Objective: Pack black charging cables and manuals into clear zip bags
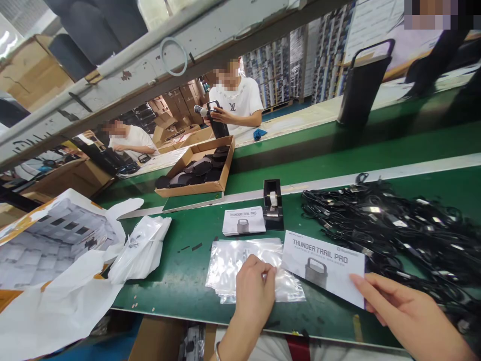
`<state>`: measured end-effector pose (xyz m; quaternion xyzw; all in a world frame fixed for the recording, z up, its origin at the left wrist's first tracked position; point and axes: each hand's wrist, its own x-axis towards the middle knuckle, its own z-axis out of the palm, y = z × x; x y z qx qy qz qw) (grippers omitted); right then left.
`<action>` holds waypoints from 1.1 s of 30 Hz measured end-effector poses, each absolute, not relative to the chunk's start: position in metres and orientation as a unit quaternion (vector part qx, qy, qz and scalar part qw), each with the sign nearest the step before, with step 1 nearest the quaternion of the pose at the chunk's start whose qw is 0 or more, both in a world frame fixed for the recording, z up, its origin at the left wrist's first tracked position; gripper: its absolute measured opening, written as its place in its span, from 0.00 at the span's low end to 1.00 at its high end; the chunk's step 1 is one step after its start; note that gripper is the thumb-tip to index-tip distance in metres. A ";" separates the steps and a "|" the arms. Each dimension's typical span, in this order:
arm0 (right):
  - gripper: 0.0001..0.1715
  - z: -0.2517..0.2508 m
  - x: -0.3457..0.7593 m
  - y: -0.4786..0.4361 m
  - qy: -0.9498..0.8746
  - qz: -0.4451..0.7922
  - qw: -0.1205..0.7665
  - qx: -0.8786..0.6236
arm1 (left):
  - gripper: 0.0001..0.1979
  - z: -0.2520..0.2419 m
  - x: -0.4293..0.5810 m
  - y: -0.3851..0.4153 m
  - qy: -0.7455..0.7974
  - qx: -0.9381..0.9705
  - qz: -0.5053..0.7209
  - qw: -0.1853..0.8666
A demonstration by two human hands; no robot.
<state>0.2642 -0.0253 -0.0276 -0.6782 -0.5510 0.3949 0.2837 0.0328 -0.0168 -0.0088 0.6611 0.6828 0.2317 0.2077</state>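
Between the thumb and fingers of my right hand [400,308] is a printed leaflet [323,268], with "Thunder Trail Pro" and a picture of a handled speaker on it. My left hand [255,286] is closed over a stack of clear plastic bags [225,265], its fingertips pinched at the bags' surface; whether they grip one bag or several I cannot tell. Just behind the bags lies a small pile of the same leaflets [244,220]. A black tape dispenser [273,205] stands beside that pile.
Black cables [394,225] are heaped on the right. Bundled white bags [141,248] and an opened sack [56,240] lie left. Beyond are a cardboard tray [195,188] of black parts, a black handled speaker [364,85] and co-workers. A metal beam [150,60] crosses above.
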 end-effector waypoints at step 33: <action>0.15 -0.027 0.218 -0.016 -0.437 0.647 0.290 -0.554 | 0.07 -0.007 0.030 -0.032 0.610 0.676 0.309 0.275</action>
